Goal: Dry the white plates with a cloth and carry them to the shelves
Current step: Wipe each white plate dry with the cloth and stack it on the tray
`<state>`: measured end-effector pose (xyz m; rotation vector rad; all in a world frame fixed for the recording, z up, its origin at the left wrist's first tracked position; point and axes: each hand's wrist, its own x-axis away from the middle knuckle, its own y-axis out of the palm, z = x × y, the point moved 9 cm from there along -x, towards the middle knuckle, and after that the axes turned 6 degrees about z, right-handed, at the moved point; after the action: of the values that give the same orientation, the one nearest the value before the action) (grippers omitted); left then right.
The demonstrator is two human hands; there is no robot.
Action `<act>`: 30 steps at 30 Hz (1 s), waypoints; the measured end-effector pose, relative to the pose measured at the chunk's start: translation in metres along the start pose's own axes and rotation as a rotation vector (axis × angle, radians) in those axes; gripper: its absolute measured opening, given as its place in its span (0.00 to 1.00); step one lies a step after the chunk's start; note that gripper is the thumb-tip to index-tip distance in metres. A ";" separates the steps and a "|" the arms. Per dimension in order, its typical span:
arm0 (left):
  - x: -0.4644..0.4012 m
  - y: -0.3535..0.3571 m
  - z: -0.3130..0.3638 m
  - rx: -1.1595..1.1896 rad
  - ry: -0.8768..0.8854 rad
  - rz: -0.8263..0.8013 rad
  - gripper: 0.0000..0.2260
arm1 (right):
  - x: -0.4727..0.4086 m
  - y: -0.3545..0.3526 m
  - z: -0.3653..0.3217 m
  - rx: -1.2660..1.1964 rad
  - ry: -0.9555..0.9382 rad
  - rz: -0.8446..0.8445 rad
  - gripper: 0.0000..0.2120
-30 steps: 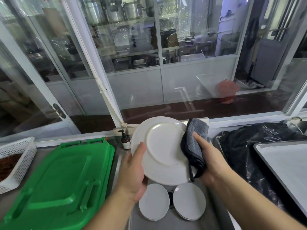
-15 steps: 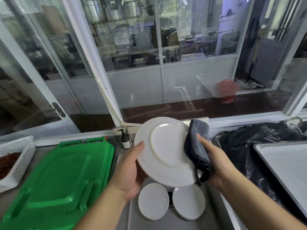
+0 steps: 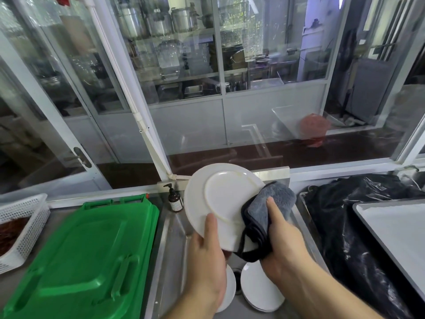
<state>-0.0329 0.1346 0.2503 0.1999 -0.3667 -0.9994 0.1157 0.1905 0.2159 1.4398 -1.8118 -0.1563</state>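
**Plate held above sink, cloth applied to underside**

The white plate (image 3: 220, 201) is held tilted above the sink (image 3: 174, 249), near the centre of the view, with its underside and foot ring facing the camera.

The left hand (image 3: 207, 256) grips the plate at its 6 o'clock edge: the thumb lies flat on the underside and the remaining fingers are hidden behind the plate.

The right hand (image 3: 282, 240) holds a folded grey cloth (image 3: 266, 212) with a dark border against the plate at its 4 o'clock edge. The thumb presses on the cloth face; the other fingers are curled beneath the cloth and out of sight.

Two further stacks of white plates (image 3: 262, 288) rest in the sink basin directly below the hands, one partly covered by the left wrist.

At 9 o'clock of the held plate, a brown pump bottle (image 3: 175, 200) stands on the worktop (image 3: 69, 201) at the sink corner. At 8 o'clock lies a green plastic lid (image 3: 87, 254), and beyond it, at the left edge, a white perforated basket (image 3: 25, 219). At 3 o'clock is a black plastic bag (image 3: 358, 222), with a grey tray (image 3: 400, 233) at the far right. A glazed partition (image 3: 184, 88) stands at 12 o'clock.
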 end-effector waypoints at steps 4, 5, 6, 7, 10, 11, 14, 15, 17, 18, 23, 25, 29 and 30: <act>0.001 -0.007 0.000 0.106 -0.071 -0.066 0.12 | -0.004 -0.007 -0.006 0.054 0.021 -0.021 0.19; -0.004 -0.014 0.001 0.123 -0.104 -0.062 0.14 | -0.006 -0.008 -0.011 0.070 0.023 -0.029 0.18; -0.009 -0.019 0.003 0.139 -0.132 -0.068 0.16 | -0.007 -0.008 -0.015 0.089 0.032 -0.042 0.18; -0.013 -0.022 0.007 0.147 -0.149 -0.090 0.17 | -0.008 -0.008 -0.019 0.114 0.046 -0.058 0.18; -0.019 -0.021 0.020 0.119 -0.186 -0.193 0.15 | -0.010 -0.005 -0.029 0.175 0.055 -0.091 0.19; -0.019 -0.020 0.022 0.104 -0.191 -0.224 0.13 | -0.011 -0.003 -0.032 0.182 0.053 -0.097 0.19; -0.019 -0.018 0.021 0.113 -0.217 -0.259 0.12 | -0.013 0.001 -0.039 0.165 0.042 -0.107 0.18; -0.018 -0.017 0.019 0.124 -0.225 -0.256 0.11 | -0.013 0.000 -0.041 0.167 0.023 -0.081 0.17; -0.015 -0.014 0.015 0.141 -0.225 -0.241 0.11 | -0.016 -0.005 -0.046 0.212 -0.063 0.012 0.15; -0.015 -0.012 0.012 0.150 -0.219 -0.227 0.12 | -0.015 -0.006 -0.047 0.245 -0.114 0.054 0.14; -0.015 -0.003 0.008 0.202 -0.160 -0.177 0.18 | -0.002 -0.005 -0.032 0.379 -0.294 0.107 0.08; -0.015 0.000 0.011 0.188 -0.124 -0.178 0.18 | 0.009 -0.005 -0.028 0.486 -0.400 0.108 0.07; -0.017 0.003 0.011 0.080 -0.060 -0.188 0.13 | 0.033 0.016 -0.021 0.749 -0.608 -0.082 0.26; -0.016 0.004 0.011 0.032 -0.041 -0.199 0.12 | 0.041 0.025 -0.019 0.820 -0.662 -0.156 0.29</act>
<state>-0.0415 0.1503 0.2587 0.2483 -0.4055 -1.1953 0.1074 0.1713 0.2630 2.2983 -2.4493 0.0592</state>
